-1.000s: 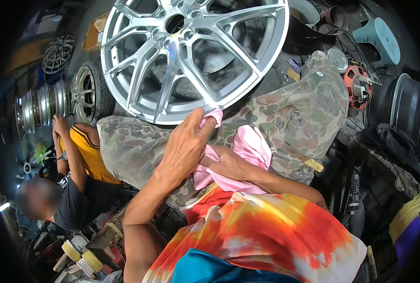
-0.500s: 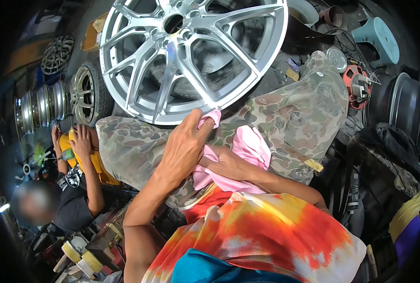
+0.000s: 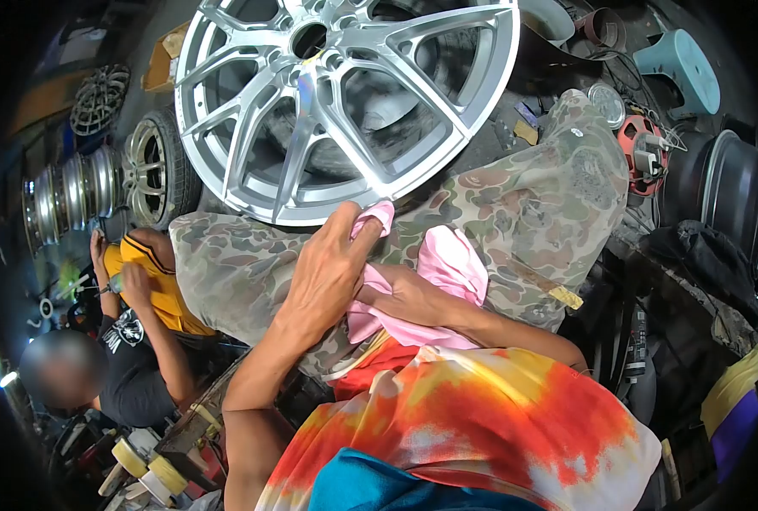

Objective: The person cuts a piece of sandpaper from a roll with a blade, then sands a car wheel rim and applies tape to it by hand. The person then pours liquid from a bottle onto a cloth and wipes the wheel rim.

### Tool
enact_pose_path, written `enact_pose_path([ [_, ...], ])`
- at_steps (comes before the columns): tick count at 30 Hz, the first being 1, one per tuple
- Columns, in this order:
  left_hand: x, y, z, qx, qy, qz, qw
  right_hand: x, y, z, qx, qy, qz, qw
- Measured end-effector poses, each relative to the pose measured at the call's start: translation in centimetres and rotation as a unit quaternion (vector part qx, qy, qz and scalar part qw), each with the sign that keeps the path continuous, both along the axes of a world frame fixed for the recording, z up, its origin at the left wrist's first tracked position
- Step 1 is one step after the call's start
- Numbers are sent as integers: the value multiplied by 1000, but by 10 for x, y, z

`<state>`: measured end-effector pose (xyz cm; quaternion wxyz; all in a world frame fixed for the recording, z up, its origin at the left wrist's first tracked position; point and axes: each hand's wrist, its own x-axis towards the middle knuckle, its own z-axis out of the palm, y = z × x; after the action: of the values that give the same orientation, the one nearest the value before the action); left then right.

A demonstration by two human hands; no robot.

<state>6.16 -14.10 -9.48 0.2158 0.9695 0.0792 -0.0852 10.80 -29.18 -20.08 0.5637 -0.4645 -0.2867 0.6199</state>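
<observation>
Above my lap stands a large silver wheel rim (image 3: 379, 183) with many spokes. My left hand (image 3: 326, 260) is closed on a pink cloth (image 3: 454, 262), a fold of which wraps its fingertips just below the rim's lower edge. Close beside it, my right hand (image 3: 403, 295) is closed on the bunched middle of the same cloth. The loose part of the cloth spreads over my camouflage trousers (image 3: 536, 213). Some of the right fingers are hidden behind the left hand and the cloth.
At the left sits another person (image 3: 145, 375) in yellow shorts. Several rims (image 3: 77, 192) and a tyre (image 3: 185, 166) stand behind them. On the right are a light blue stool (image 3: 683, 68), a red cable reel (image 3: 638, 153) and a dark wheel (image 3: 732, 200).
My left hand has drawn slightly down and left with the cloth fold. The rim sits slightly further left. The other person's arms and head have moved.
</observation>
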Motion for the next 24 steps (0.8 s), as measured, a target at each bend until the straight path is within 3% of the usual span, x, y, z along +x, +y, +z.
enact_pose_path([
  [24,1,1,-1,19,16,-9,1000,3,0,3,16,-10,-16,1000],
])
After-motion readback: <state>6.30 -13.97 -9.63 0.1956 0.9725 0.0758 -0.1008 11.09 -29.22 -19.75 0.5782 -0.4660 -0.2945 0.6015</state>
